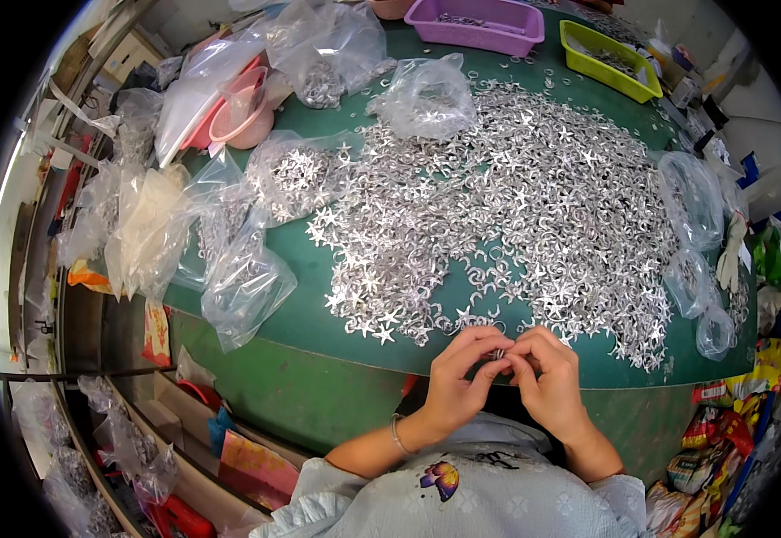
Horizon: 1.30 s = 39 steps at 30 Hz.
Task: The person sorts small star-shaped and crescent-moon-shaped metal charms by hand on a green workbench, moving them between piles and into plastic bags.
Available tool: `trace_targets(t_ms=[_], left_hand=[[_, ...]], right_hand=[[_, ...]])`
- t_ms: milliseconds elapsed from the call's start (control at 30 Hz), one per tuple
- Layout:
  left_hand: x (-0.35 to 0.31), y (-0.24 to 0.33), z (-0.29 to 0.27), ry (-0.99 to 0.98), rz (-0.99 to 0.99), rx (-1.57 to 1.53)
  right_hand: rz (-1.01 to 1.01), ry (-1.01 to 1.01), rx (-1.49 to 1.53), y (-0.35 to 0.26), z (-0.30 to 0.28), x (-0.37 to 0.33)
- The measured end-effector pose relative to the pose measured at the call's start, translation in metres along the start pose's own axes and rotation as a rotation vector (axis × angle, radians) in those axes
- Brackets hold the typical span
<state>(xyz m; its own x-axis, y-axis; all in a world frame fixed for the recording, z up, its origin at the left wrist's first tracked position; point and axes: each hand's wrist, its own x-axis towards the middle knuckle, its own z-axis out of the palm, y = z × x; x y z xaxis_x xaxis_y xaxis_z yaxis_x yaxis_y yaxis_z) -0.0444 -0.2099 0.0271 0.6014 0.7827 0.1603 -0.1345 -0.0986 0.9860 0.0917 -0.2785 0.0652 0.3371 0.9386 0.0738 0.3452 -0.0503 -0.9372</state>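
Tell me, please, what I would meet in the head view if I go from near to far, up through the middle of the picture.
Butterfly design on the shirt → left hand → pile of loose silver metal pieces → clear plastic bag → purple tray.

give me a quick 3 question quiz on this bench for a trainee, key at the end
1. True or false: the yellow tray stands to the right of the purple tray.
2. Which shape do many metal pieces on the table have?
a) cube
b) star
c) spoon
3. Which has a bracelet at its wrist, the left hand or the right hand?

Key: 1. true; 2. b; 3. left hand
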Motion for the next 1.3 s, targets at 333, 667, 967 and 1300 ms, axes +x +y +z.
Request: trace_targets(t_ms=[333,667,967,1300], left_hand=[[0.010,0.015,0.001,0.057,-0.191,-0.381],[0.011,0.006,-0.009,-0.104,-0.147,-0.294],[0.012,0.000,-0.012,-0.121,-0.250,-0.453],[0.010,-0.008,-0.012,-0.094,-0.331,-0.657]], right_hand=[[0.242,-0.027,0.455,0.011,-0.008,0.008],[0.337,-0.109,0.669,0.027,-0.010,0.007],[0.346,-0.106,0.671,0.024,-0.009,0.005],[0.385,-0.079,0.724,0.016,-0.012,0.006]])
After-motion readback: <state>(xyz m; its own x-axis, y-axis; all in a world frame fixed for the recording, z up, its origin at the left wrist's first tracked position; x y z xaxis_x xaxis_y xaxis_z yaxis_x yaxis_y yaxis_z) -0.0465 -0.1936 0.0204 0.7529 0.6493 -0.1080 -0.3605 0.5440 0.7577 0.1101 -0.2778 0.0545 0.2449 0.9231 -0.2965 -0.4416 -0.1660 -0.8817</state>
